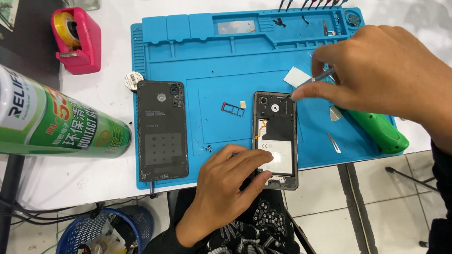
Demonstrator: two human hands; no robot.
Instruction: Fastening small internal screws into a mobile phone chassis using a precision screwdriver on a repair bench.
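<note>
With our left hand (227, 184) pressing the phone (276, 140) flat and right fingers (307, 92) pinching the tweezers (314, 80), a slip could gouge its exposed board.

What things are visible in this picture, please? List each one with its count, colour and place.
mat: 1, blue, on the white table
open phone: 1, black, on the mat near its front edge
back cover: 1, dark grey, on the mat's left edge
card tray: 1, red, mid mat
tape dispenser: 1, pink, left of the mat
spray can: 1, green and white, lying at far left
green tool: 1, right edge of the mat
basket: 1, blue, on the floor
tweezers: 1, metal, in the right hand
left hand: pressing the open phone
right hand: holding the tweezers over the phone's top
</note>
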